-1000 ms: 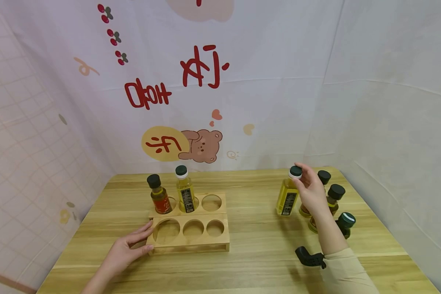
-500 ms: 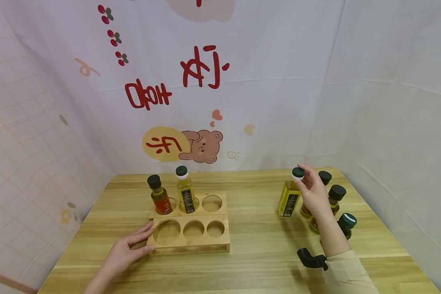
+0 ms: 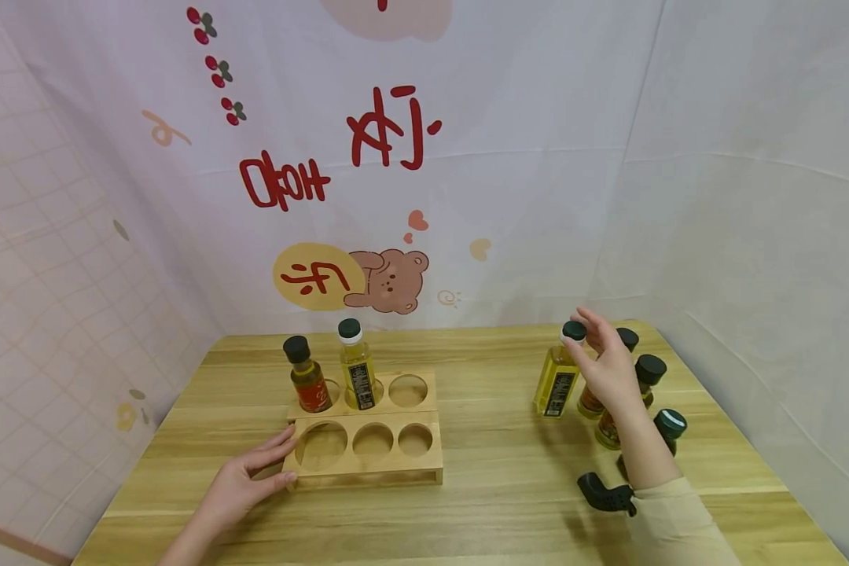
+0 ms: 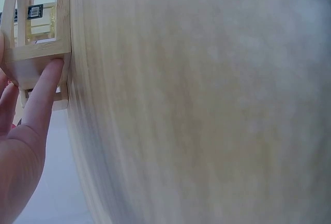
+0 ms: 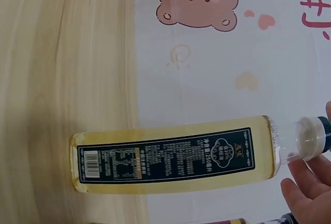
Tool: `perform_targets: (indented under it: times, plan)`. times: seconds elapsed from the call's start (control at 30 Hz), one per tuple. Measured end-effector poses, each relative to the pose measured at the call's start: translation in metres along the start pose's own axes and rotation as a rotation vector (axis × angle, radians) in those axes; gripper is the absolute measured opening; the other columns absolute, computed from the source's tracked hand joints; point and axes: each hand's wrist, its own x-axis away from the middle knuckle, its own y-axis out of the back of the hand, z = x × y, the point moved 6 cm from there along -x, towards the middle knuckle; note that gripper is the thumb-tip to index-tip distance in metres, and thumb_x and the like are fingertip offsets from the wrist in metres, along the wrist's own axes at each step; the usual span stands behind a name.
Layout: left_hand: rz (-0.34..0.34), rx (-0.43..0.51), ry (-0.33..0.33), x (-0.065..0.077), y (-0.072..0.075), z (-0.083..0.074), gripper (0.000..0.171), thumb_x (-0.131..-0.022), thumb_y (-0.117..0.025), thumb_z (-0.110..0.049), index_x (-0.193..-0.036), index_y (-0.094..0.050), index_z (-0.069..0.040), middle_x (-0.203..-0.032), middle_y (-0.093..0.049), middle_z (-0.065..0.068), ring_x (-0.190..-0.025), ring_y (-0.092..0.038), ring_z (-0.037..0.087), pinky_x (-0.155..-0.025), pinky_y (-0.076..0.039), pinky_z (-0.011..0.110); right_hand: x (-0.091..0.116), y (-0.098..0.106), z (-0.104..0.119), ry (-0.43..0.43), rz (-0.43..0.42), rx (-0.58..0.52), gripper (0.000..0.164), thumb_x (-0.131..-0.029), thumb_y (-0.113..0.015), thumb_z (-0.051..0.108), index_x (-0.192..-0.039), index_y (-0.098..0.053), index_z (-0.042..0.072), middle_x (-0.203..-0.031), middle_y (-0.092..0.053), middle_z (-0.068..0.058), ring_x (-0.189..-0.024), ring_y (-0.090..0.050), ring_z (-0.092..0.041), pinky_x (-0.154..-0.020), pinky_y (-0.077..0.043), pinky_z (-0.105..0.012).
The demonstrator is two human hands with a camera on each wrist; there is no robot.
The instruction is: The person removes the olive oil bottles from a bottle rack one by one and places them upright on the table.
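A two-step wooden rack [image 3: 403, 465] with round holes stands at centre left. My left hand [image 3: 244, 475] rests against its left end, fingers fairly straight; in the left wrist view the thumb [image 4: 44, 92] presses the end face. At the right, a square oil bottle [image 3: 557, 381] with yellow oil and a dark green cap stands upright on the table. My right hand [image 3: 608, 373] is at its cap, thumb close to the white collar and the upper fingers spread off it. In the right wrist view the oil bottle [image 5: 170, 157] shows its dark label.
A red-labelled bottle [image 3: 314, 395] and another yellow oil bottle [image 3: 358, 377] stand in the rack's back step. Several dark-capped bottles, one with a black cap [image 3: 650, 368] and one with a green cap [image 3: 670, 423], stand beyond my right forearm, partly hidden. A printed cloth [image 3: 509, 196] hangs behind the table.
My right hand's fingers have loosened and lifted from the oil bottle's cap, and the hand has shifted slightly right. The bottle moved slightly right, then stayed put. My left hand kept still.
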Motion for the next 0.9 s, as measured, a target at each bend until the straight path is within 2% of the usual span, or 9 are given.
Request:
perform_targets:
  times: [0.2,0.47,0.7,0.83,0.9]
  plan:
    - [-0.001,0.0,-0.004,0.0,0.0,0.0,0.052,-0.085,-0.08,-0.019,-0.132,-0.064,-0.004,-0.147,-0.049,0.011,-0.118,-0.051,-0.004,-0.092,-0.037,0.009,-0.005,0.004,0.012,0.042,-0.005,0.066,0.059,-0.099,-0.065,0.021,-0.15,-0.04,0.005,-0.141,-0.052,-0.022,-0.132,-0.041,-0.044,-0.106,-0.032,-0.06]
    - [0.0,0.001,0.014,0.001,0.0,0.001,0.052,-0.084,-0.08,-0.02,-0.132,-0.065,-0.005,-0.147,-0.049,0.01,-0.119,-0.051,-0.004,-0.092,-0.037,0.009,-0.013,0.001,0.03,0.163,-0.013,0.136,0.059,-0.094,-0.07,0.011,-0.147,-0.045,0.005,-0.135,-0.058,-0.02,-0.128,-0.046,-0.042,-0.101,-0.034,-0.063]
    - [0.001,0.008,0.022,0.001,0.0,0.002,0.052,-0.084,-0.08,-0.021,-0.132,-0.064,-0.006,-0.147,-0.048,0.008,-0.12,-0.049,-0.004,-0.093,-0.037,0.009,-0.014,-0.011,0.05,0.278,0.04,0.129,0.059,-0.09,-0.073,0.006,-0.144,-0.048,0.004,-0.129,-0.062,-0.02,-0.125,-0.048,-0.042,-0.098,-0.037,-0.063]
    - [0.005,-0.003,0.016,0.001,0.0,0.002,0.053,-0.085,-0.08,-0.021,-0.133,-0.064,-0.007,-0.147,-0.049,0.008,-0.121,-0.048,-0.005,-0.093,-0.036,0.009,-0.014,-0.021,0.059,0.315,0.067,0.129,0.061,-0.089,-0.075,0.005,-0.144,-0.049,0.005,-0.127,-0.063,-0.017,-0.124,-0.05,-0.039,-0.1,-0.037,-0.061]
    - [0.006,-0.004,0.013,0.001,0.0,0.002,0.053,-0.085,-0.08,-0.021,-0.133,-0.064,-0.007,-0.147,-0.049,0.007,-0.121,-0.048,-0.005,-0.093,-0.036,0.009,-0.013,-0.028,0.063,0.33,0.078,0.122,0.061,-0.088,-0.075,0.005,-0.144,-0.049,0.006,-0.127,-0.064,-0.016,-0.118,-0.055,-0.037,-0.097,-0.04,-0.059]
